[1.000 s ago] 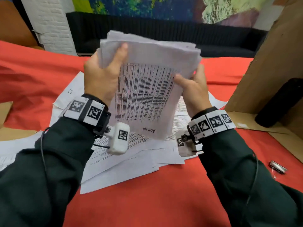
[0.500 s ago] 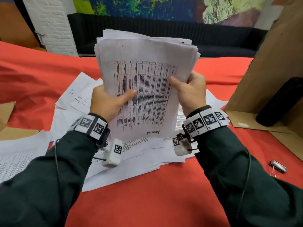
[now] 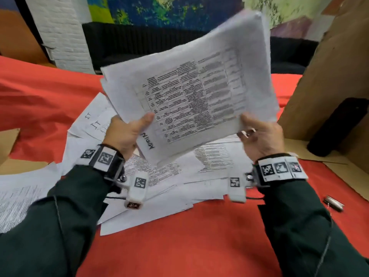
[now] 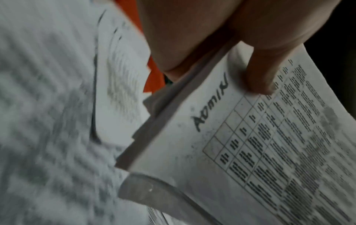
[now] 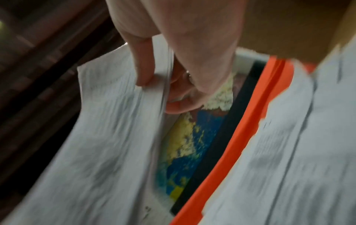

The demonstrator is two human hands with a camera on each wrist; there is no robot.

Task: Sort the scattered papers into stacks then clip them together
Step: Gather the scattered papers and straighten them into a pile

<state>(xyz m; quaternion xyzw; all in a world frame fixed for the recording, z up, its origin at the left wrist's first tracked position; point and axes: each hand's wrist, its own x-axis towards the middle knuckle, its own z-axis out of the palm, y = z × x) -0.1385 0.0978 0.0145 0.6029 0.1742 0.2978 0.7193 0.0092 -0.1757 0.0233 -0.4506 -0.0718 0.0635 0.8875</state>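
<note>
A thick stack of printed papers (image 3: 191,92) is held in the air above the red table, turned sideways and tilted, its top sheet marked "ADMIN" by hand. My left hand (image 3: 127,132) pinches its near left corner, thumb on top; the left wrist view shows the thumb (image 4: 260,76) pressing beside the handwriting on the stack (image 4: 250,152). My right hand (image 3: 257,132) grips the near right corner; in the right wrist view, fingers (image 5: 146,67) and thumb clamp the stack's edge (image 5: 108,137). More scattered papers (image 3: 159,180) lie on the table below.
A metal binder clip (image 3: 334,202) lies on the red cloth (image 3: 189,246) at the right. A cardboard box (image 3: 327,80) stands at the right with a black cylinder (image 3: 337,124) leaning inside. Further sheets (image 3: 16,196) lie at the left edge.
The stack has turned from upright to sideways. My left hand slid from the top edge down to the near left corner; my right hand now holds the near right corner.
</note>
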